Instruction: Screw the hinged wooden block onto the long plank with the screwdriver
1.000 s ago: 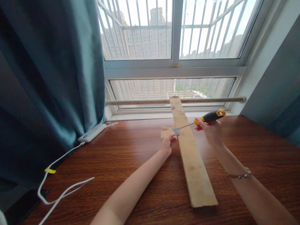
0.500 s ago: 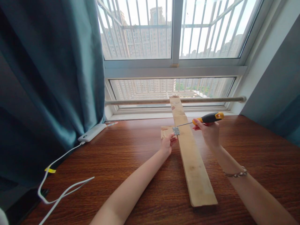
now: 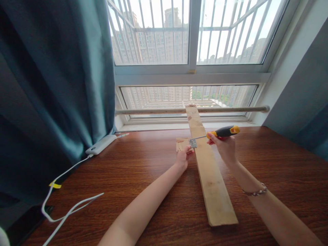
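A long pale wooden board (image 3: pixel 215 181) lies on the brown tabletop, its far end near the window rail. Against its left side sits a small wood piece (image 3: pixel 180 143), and a metal hinge (image 3: pixel 193 143) spans the two. My left hand (image 3: pixel 183 158) grips the small wood piece near the hinge, fingers closed, part of the piece hidden under them. My right hand (image 3: pixel 224 147) is closed around a yellow and black screwdriver (image 3: pixel 225 131). Tilted low, the screwdriver's shaft points left, with its tip at the hinge's upper part; exact contact is too small to tell.
A white power strip (image 3: pixel 101 145) lies at the left beside the blue curtain (image 3: pixel 84 68), with a white cable (image 3: pixel 69 213) looping over the tabletop (image 3: pixel 143 177). Behind the board, a horizontal rail (image 3: pixel 159 111) crosses in front of the window.
My right hand has moved left with the screwdriver, and the tip has shifted left over the hinge. My left hand, the board and the small piece stay nearly still.
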Demonstrator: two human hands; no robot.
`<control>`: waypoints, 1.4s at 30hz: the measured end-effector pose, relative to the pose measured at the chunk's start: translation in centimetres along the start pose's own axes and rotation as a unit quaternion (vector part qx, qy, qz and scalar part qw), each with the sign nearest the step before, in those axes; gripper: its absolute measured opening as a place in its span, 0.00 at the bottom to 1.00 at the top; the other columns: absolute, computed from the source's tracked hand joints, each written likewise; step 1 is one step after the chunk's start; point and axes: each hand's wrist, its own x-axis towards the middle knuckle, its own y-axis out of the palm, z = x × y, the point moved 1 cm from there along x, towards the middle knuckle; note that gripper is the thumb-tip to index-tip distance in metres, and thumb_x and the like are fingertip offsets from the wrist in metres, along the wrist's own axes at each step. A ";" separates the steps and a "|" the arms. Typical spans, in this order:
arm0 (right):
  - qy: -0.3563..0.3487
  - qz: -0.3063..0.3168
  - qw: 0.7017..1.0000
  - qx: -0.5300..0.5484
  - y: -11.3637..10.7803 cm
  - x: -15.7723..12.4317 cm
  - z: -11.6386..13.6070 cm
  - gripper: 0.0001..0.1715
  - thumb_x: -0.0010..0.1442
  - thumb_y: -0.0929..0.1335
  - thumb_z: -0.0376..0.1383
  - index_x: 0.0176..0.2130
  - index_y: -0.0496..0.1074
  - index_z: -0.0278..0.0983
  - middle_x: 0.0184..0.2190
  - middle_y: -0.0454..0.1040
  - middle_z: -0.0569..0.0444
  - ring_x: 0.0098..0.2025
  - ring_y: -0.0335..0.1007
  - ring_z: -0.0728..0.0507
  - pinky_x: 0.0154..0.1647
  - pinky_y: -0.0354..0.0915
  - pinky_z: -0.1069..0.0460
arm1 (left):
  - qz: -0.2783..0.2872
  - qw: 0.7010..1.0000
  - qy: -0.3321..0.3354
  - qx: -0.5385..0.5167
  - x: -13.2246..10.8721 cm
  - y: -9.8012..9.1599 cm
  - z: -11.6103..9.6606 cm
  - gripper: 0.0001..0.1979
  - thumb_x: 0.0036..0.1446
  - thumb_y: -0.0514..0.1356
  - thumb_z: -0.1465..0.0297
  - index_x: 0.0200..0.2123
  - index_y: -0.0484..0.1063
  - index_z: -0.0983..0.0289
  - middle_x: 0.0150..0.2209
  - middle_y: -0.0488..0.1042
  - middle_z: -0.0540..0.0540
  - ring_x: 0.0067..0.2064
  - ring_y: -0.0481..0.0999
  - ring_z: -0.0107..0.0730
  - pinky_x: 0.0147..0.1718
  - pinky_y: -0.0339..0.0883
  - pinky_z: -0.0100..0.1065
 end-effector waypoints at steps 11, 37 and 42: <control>-0.005 -0.045 0.999 0.002 -0.1 0.1 0.5 0.14 0.46 0.74 0.42 0.23 0.73 0.32 0.16 0.72 0.53 0.16 0.66 0.48 0.17 0.64 0.55 | -0.003 1.000 -0.013 -0.009 -0.1 0.0 -0.2 0.02 0.50 0.60 0.79 0.29 0.72 0.70 0.26 0.75 0.53 0.21 0.71 0.22 0.24 0.69 0.25; 0.004 -0.054 0.998 -0.026 -0.7 0.8 0.2 0.16 0.45 0.74 0.42 0.22 0.72 0.31 0.15 0.71 0.53 0.14 0.64 0.49 0.14 0.61 0.56 | 0.003 1.000 -0.023 -0.007 -0.2 0.1 -0.3 0.03 0.51 0.59 0.79 0.28 0.72 0.71 0.27 0.76 0.54 0.21 0.71 0.22 0.25 0.68 0.25; 0.001 -0.076 0.997 -0.030 -1.3 1.3 0.5 0.14 0.46 0.73 0.40 0.23 0.72 0.31 0.14 0.70 0.54 0.13 0.64 0.49 0.14 0.60 0.56 | 0.004 1.000 -0.016 -0.012 -0.2 -0.1 -0.3 0.02 0.50 0.60 0.79 0.29 0.72 0.70 0.27 0.75 0.53 0.21 0.71 0.22 0.25 0.68 0.25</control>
